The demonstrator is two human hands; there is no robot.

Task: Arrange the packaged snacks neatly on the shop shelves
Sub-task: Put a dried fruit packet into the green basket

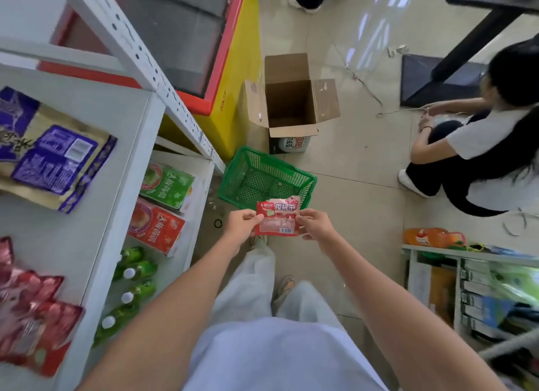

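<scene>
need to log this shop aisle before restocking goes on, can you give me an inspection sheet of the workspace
surface: white shelf, top tier partly bare.
job's things: red snack packet held over the green basket; similar red packets and a purple-gold bag on the top tier.
clutter: open cardboard box on the floor; the basket looks empty.
grippers: left hand and right hand each pinch a side of the packet.
cables: thin wires lie on the tiles.
surroundings: yellow freezer; seated person; second rack.
</scene>
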